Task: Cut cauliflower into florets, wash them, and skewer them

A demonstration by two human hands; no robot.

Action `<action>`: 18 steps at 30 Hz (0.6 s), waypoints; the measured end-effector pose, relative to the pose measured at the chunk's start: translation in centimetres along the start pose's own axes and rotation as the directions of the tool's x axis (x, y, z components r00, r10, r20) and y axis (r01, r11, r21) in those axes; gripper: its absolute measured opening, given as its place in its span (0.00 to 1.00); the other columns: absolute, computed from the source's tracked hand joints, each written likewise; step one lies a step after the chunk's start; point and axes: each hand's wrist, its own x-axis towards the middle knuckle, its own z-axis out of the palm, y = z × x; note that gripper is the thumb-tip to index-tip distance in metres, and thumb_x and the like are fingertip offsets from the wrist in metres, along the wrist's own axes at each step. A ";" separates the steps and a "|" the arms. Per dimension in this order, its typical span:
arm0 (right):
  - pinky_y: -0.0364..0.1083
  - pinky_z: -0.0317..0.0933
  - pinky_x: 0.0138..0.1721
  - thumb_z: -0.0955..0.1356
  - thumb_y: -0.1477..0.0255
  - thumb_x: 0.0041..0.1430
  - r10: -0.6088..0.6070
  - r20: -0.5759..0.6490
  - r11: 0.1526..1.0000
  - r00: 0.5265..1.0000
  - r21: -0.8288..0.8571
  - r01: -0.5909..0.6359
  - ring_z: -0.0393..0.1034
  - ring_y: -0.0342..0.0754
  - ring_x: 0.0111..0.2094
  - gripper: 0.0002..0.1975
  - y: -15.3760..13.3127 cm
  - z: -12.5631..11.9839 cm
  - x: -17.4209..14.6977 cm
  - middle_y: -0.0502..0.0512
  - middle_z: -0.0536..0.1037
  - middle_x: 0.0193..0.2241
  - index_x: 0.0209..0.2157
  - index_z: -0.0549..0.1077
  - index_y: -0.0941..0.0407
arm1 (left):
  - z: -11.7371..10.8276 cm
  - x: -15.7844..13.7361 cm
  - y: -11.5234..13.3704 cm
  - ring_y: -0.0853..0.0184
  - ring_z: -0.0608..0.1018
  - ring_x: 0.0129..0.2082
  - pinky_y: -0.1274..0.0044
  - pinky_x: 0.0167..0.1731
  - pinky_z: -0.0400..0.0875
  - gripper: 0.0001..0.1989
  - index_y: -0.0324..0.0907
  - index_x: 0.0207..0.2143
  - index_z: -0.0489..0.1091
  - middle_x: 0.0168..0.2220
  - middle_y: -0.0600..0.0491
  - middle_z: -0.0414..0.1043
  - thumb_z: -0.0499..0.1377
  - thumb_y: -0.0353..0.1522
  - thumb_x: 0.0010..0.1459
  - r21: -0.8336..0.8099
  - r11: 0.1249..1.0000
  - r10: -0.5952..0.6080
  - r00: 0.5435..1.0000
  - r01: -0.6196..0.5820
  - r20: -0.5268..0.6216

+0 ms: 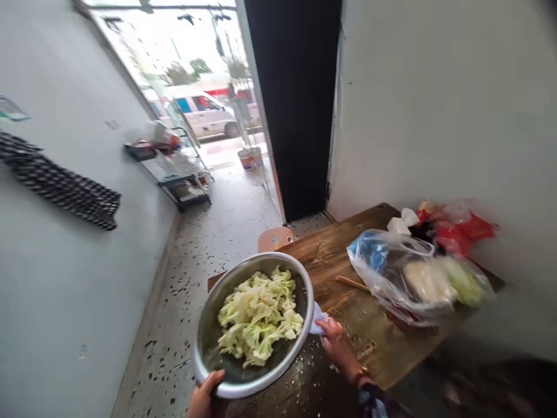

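Note:
A large metal bowl [207, 316] is tilted over the near left edge of the wooden table. Inside it lies a heap of cut cauliflower [260, 313], pale green and white. My left hand [206, 396] grips the bowl's near left rim, thumb on top. On the bowl's right side, my right hand [338, 342] is closed on a crumpled whitish cloth [318, 318], close against the rim. Small white crumbs are scattered on the table below the bowl and beside my right hand.
On the wooden table [324, 255] lie a clear plastic bag [400, 278] with food packs, thin sticks [351, 283] and red bags [461, 229]. A pink stool [275, 238] stands beyond the table. A shelf cart [174, 174] is along the left wall, near the open doorway.

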 end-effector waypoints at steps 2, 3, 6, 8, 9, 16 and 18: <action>0.54 0.67 0.49 0.60 0.80 0.48 -0.003 -0.043 1.000 0.999 -0.006 0.003 0.73 0.55 0.48 0.28 3.8 -1.7 0.3 0.59 0.78 0.46 0.48 0.78 0.51 | 1.7 1.4 -1.4 0.69 0.73 0.18 0.78 0.20 0.71 0.14 0.37 0.35 0.69 0.23 0.54 0.74 0.61 0.22 0.42 -0.086 0.996 0.041 0.998 -0.037 0.048; 0.55 0.67 0.49 0.60 0.79 0.49 0.004 -0.067 1.000 0.998 -0.027 -0.006 0.73 0.56 0.48 0.27 6.0 -2.8 0.7 0.58 0.79 0.44 0.48 0.78 0.50 | 2.8 2.1 -2.1 0.69 0.74 0.19 0.78 0.21 0.72 0.13 0.38 0.35 0.69 0.24 0.54 0.75 0.61 0.22 0.43 -0.113 0.992 0.060 0.995 -0.051 0.083; 0.56 0.69 0.47 0.60 0.74 0.51 0.055 -0.084 0.992 0.995 -0.105 -0.063 0.75 0.57 0.45 0.25 12.6 -5.7 1.3 0.57 0.80 0.42 0.48 0.78 0.48 | 6.7 4.1 -4.1 0.68 0.74 0.19 0.78 0.21 0.71 0.11 0.38 0.33 0.68 0.22 0.54 0.73 0.61 0.22 0.44 -0.144 0.989 0.054 0.995 -0.042 0.085; 0.56 0.70 0.45 0.61 0.71 0.51 0.070 -0.065 0.982 0.995 -0.171 -0.080 0.76 0.59 0.44 0.24 15.7 -6.8 1.0 0.57 0.80 0.44 0.48 0.79 0.46 | 9.7 5.3 -5.2 0.68 0.72 0.17 0.78 0.19 0.69 0.08 0.39 0.29 0.67 0.18 0.56 0.70 0.61 0.23 0.43 -0.156 0.988 0.027 0.997 -0.015 0.073; 0.57 0.71 0.44 0.61 0.69 0.51 0.073 -0.039 0.975 0.997 -0.207 -0.079 0.76 0.60 0.45 0.24 16.8 -7.0 0.7 0.57 0.80 0.46 0.48 0.79 0.45 | 11.1 5.9 -5.8 0.69 0.71 0.16 0.78 0.19 0.68 0.08 0.40 0.27 0.65 0.16 0.57 0.68 0.61 0.23 0.42 -0.162 0.987 0.012 0.998 -0.002 0.060; 0.64 0.66 0.52 0.66 0.65 0.49 0.049 -0.037 0.954 0.998 -0.294 -0.058 0.65 0.66 0.59 0.28 18.5 -6.3 0.4 0.56 0.73 0.57 0.54 0.74 0.42 | 17.7 9.0 -8.2 0.69 0.68 0.14 0.79 0.17 0.63 0.10 0.42 0.26 0.63 0.14 0.60 0.64 0.60 0.25 0.37 -0.111 0.993 0.043 0.998 -0.037 0.048; 0.63 0.66 0.52 0.67 0.64 0.48 0.028 -0.044 0.966 0.999 -0.255 -0.038 0.64 0.66 0.60 0.34 18.2 -6.1 1.2 0.57 0.70 0.59 0.60 0.67 0.42 | 18.3 8.9 -8.2 0.72 0.66 0.13 0.80 0.17 0.62 0.11 0.42 0.25 0.63 0.14 0.61 0.62 0.59 0.24 0.35 -0.067 0.995 0.074 0.997 -0.072 0.029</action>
